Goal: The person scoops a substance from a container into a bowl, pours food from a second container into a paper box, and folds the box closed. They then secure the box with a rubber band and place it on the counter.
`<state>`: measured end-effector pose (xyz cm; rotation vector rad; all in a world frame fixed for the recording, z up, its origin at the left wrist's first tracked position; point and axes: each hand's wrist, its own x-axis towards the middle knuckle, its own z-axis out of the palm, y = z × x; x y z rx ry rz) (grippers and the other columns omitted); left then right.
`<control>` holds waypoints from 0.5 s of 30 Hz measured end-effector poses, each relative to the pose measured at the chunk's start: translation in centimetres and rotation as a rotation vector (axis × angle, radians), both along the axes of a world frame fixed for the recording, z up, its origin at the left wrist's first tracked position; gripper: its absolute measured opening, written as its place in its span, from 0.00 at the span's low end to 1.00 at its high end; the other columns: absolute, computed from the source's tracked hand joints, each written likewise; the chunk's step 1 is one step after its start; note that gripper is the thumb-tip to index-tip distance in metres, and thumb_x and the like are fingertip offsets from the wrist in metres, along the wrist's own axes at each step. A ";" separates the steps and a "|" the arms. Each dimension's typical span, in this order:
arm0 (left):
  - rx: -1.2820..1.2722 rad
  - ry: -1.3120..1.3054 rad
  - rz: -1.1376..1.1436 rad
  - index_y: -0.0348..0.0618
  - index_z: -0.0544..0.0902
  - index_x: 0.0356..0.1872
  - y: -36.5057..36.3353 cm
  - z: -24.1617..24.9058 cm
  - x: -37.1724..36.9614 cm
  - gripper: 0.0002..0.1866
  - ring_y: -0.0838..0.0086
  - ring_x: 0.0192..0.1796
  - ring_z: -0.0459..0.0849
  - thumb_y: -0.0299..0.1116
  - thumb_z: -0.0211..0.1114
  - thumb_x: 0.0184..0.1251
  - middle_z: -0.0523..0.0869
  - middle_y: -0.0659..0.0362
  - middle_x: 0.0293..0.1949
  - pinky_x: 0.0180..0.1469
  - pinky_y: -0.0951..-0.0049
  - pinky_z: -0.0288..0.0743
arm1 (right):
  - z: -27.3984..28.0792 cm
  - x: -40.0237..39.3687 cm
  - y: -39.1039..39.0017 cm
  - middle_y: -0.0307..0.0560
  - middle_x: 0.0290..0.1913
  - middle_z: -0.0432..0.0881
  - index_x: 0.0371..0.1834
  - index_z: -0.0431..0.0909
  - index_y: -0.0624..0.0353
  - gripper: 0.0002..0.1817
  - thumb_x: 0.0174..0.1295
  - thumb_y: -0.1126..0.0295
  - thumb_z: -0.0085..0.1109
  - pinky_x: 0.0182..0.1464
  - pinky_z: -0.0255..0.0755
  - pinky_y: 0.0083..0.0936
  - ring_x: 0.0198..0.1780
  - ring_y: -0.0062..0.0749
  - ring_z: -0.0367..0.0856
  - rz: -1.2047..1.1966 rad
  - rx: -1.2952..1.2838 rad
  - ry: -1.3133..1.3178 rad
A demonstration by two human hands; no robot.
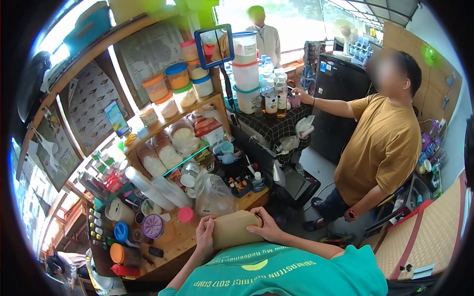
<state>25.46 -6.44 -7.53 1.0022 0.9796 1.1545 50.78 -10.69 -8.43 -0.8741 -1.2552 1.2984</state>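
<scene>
I've got both hands on a brown paper bag (236, 229), held just in front of my chest over the edge of the wooden counter (180, 241). My left hand (205, 235) is wrapped around the bag's left end, fingers curled closed on it; my right hand (268, 227) grips the right end, thumb on top, fingers folded over the paper. Bag lies on its side between the two hands, touching both. Just above my left hand sits a pink lid (185, 214), and a clear plastic bag (213, 195) stands just beyond the paper bag. Further left of my left hand: a purple lid (153, 226), a blue lid (121, 231), an orange-capped jar (118, 253). Well off to the right of my right hand a person in a mustard shirt (382, 148) stands, one hand reaching to bottles (274, 96) on a checkered table, far beyond my hands.
</scene>
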 end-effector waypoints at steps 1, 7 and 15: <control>0.000 -0.002 0.003 0.43 0.81 0.52 0.0 0.1 0.0 0.12 0.82 0.45 0.79 0.40 0.59 0.83 0.85 0.63 0.44 0.50 0.77 0.76 | 0.1 0.0 -0.1 0.40 0.56 0.71 0.59 0.66 0.56 0.25 0.66 0.69 0.72 0.63 0.67 0.23 0.59 0.22 0.70 0.003 0.000 -0.002; 0.009 0.023 -0.020 0.42 0.81 0.53 -0.3 -0.3 -0.3 0.12 0.82 0.45 0.79 0.40 0.59 0.82 0.85 0.63 0.45 0.50 0.78 0.76 | 0.8 -0.6 -0.4 0.39 0.51 0.73 0.60 0.65 0.56 0.22 0.70 0.67 0.67 0.59 0.69 0.20 0.55 0.20 0.72 -0.023 -0.043 0.097; 0.040 -0.030 0.007 0.41 0.81 0.54 -1.3 0.0 -0.6 0.13 0.80 0.47 0.81 0.39 0.59 0.83 0.85 0.62 0.46 0.54 0.76 0.77 | 2.4 -1.0 -0.4 0.39 0.57 0.70 0.65 0.69 0.57 0.24 0.70 0.67 0.68 0.65 0.65 0.20 0.61 0.21 0.70 -0.029 0.015 0.002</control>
